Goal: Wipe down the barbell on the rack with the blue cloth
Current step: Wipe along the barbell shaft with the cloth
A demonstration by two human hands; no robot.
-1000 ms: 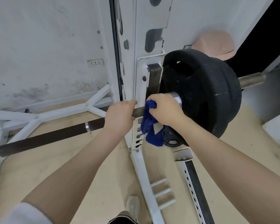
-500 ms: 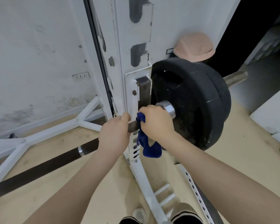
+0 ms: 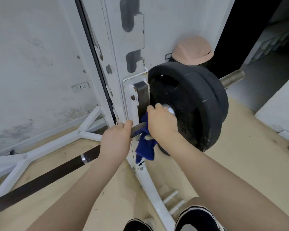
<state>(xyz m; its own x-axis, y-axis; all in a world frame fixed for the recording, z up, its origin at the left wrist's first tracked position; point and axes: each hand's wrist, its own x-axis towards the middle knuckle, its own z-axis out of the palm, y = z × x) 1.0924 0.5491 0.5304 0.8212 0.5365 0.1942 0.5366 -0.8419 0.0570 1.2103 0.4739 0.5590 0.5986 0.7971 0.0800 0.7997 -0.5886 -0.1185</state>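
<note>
Currently the right hand [image 3: 162, 124] grips the crumpled blue cloth [image 3: 145, 144] around the dark steel barbell shaft [image 3: 45, 177], which rests in the white rack upright [image 3: 132, 104], just beside the black rubber weight plates [image 3: 190, 104]. Left hand [image 3: 115, 142] is curled round the shaft beside it. Wiping at the collar end; judged next: slide the cloth leftward along the shaft, requiring the left hand to shift.

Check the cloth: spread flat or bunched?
Bunched. The right hand grips the cloth around the bar beside the plates, and its loose end hangs crumpled below.
</note>
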